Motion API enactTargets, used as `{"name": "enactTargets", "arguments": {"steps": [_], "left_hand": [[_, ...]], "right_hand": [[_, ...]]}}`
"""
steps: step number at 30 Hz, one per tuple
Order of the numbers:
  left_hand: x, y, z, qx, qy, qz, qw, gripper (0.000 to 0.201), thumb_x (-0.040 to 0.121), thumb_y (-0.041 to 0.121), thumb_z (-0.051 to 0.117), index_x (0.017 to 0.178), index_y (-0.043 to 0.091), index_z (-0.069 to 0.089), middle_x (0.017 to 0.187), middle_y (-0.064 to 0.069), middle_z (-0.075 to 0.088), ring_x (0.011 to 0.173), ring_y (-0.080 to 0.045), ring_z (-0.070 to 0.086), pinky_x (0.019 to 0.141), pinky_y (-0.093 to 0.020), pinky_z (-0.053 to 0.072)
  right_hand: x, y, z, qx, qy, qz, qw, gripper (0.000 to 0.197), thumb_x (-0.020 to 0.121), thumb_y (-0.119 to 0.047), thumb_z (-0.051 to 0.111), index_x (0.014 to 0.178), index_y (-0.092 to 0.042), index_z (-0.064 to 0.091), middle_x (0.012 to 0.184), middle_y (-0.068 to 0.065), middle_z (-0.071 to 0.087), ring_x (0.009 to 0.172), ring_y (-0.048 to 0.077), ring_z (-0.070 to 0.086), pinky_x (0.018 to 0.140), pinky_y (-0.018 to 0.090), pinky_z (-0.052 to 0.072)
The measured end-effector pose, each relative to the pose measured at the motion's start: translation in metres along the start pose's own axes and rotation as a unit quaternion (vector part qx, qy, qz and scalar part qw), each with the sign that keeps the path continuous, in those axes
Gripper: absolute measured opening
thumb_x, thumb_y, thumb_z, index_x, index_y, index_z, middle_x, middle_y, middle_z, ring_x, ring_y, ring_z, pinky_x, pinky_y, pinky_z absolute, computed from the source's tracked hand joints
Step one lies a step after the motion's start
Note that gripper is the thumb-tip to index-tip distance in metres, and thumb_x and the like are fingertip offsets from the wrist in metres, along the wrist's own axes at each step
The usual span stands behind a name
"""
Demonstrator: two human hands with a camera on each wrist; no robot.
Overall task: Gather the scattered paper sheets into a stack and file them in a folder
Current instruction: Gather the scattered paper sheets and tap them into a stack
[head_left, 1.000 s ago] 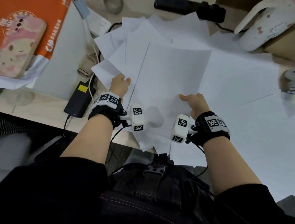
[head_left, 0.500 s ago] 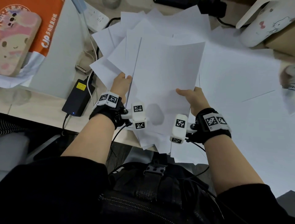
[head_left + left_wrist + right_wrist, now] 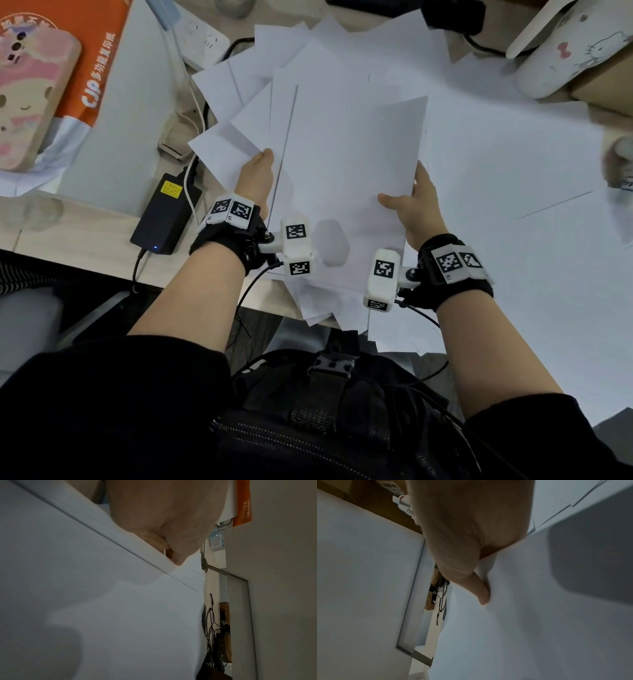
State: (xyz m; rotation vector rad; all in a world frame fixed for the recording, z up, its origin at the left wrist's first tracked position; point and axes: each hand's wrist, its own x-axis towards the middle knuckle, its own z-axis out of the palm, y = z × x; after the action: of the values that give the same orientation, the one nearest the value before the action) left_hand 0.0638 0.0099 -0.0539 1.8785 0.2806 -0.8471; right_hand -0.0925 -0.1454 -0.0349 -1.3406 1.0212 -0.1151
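A fanned bundle of white paper sheets [image 3: 342, 164] is held between both hands above the desk edge. My left hand [image 3: 257, 178] grips the bundle's left side, thumb on top and fingers hidden beneath; the left wrist view shows that thumb [image 3: 171, 538] pressed on the paper [image 3: 85, 601]. On the right edge of the top sheet my right hand [image 3: 411, 205] pinches the paper, thumb [image 3: 477, 588] lying on the sheet [image 3: 539, 615]. More white sheets [image 3: 513, 171] lie spread on the desk to the right. No folder can be made out.
A black power adapter [image 3: 164, 216] with cables and a white power strip [image 3: 202, 37] sit left of the bundle. An orange-and-white packet [image 3: 102, 68] and a pink case [image 3: 27, 89] lie far left. A white cartoon-printed object [image 3: 565, 48] stands at back right.
My right hand has slid the top sheet leftward over the bundle, so it lines up closer with the sheets below. The left hand keeps its grip, shifting slightly.
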Motion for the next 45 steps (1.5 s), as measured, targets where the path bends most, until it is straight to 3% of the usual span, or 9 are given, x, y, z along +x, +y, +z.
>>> {"name": "enactTargets", "arguments": {"steps": [4,7,11,14,18,27,30,33,45], "left_hand": [[0.004,0.001,0.001,-0.029,0.016,0.012,0.999,0.030,0.102,0.029,0.035,0.073,0.030,0.039,0.074,0.014,0.039,0.066,-0.002,0.041,0.059,-0.013,0.032],[0.006,0.004,-0.002,-0.084,0.057,0.015,0.995,0.035,0.099,0.022,0.039,0.064,0.021,0.038,0.064,0.003,0.040,0.054,-0.010,0.037,0.053,-0.023,0.036],[0.015,0.007,-0.014,-0.067,0.137,0.040,0.988,0.033,0.094,0.020,0.040,0.062,0.015,0.041,0.072,-0.014,0.050,0.066,-0.022,0.052,0.073,-0.039,0.056],[0.013,0.015,-0.018,0.032,0.174,0.077,0.981,0.042,0.098,0.012,0.035,0.056,0.013,0.027,0.058,-0.003,0.032,0.056,-0.015,0.033,0.050,-0.017,0.030],[0.015,0.019,-0.024,0.139,0.179,0.122,0.966,0.042,0.098,0.008,0.033,0.058,0.016,0.025,0.062,0.000,0.033,0.076,-0.020,0.035,0.056,-0.025,0.020],[0.023,0.022,-0.019,0.123,0.032,0.128,0.984,0.034,0.102,0.024,0.033,0.069,0.017,0.038,0.071,0.000,0.043,0.075,-0.019,0.041,0.070,-0.025,0.036],[0.016,0.019,-0.015,0.045,-0.025,0.095,0.994,0.019,0.100,0.032,0.043,0.107,0.020,0.054,0.106,0.003,0.058,0.098,-0.013,0.053,0.092,-0.027,0.041],[0.012,0.014,-0.012,-0.015,-0.070,0.065,0.995,0.034,0.093,0.017,0.059,0.126,0.010,0.053,0.118,-0.001,0.060,0.113,-0.017,0.056,0.101,-0.030,0.042],[-0.010,0.028,-0.009,-0.063,-0.072,0.112,0.989,0.036,0.081,0.000,0.069,0.115,0.008,0.059,0.109,-0.001,0.064,0.091,-0.004,0.063,0.086,-0.018,0.050]], "right_hand": [[0.005,0.002,-0.003,0.003,0.010,0.033,0.999,0.056,0.078,0.014,0.062,0.128,-0.006,0.048,0.121,0.013,0.062,0.101,0.027,0.062,0.087,0.040,0.054],[0.008,-0.001,-0.009,-0.019,0.033,0.045,0.998,0.040,0.081,0.015,0.058,0.117,-0.002,0.056,0.108,0.014,0.065,0.091,0.025,0.061,0.079,0.034,0.054],[0.012,-0.005,-0.022,-0.017,0.059,0.025,0.998,0.032,0.082,0.015,0.054,0.103,-0.008,0.058,0.097,0.012,0.064,0.087,0.024,0.059,0.076,0.035,0.053],[0.015,-0.009,-0.027,-0.010,0.057,0.006,0.998,0.028,0.082,0.014,0.054,0.099,-0.008,0.058,0.087,0.006,0.063,0.081,0.024,0.058,0.073,0.034,0.052],[0.021,-0.017,-0.027,-0.010,0.060,-0.007,0.998,0.026,0.083,0.013,0.053,0.087,-0.012,0.057,0.084,0.004,0.062,0.077,0.023,0.057,0.070,0.032,0.050],[0.039,-0.021,-0.013,-0.035,0.043,0.005,0.998,0.026,0.084,0.013,0.051,0.102,-0.005,0.059,0.094,0.011,0.060,0.082,0.022,0.056,0.069,0.030,0.049],[0.043,-0.018,-0.010,-0.043,0.040,0.020,0.998,0.027,0.085,0.011,0.052,0.102,-0.009,0.058,0.097,0.010,0.062,0.085,0.023,0.058,0.073,0.031,0.051],[0.045,-0.016,-0.007,-0.036,0.029,0.031,0.998,0.027,0.087,0.010,0.053,0.105,-0.009,0.058,0.099,0.010,0.063,0.086,0.023,0.058,0.072,0.031,0.051],[0.035,-0.019,-0.011,0.016,0.001,-0.002,1.000,0.023,0.086,0.000,0.061,0.106,-0.010,0.061,0.102,0.005,0.068,0.090,0.022,0.064,0.078,0.028,0.054]]}}
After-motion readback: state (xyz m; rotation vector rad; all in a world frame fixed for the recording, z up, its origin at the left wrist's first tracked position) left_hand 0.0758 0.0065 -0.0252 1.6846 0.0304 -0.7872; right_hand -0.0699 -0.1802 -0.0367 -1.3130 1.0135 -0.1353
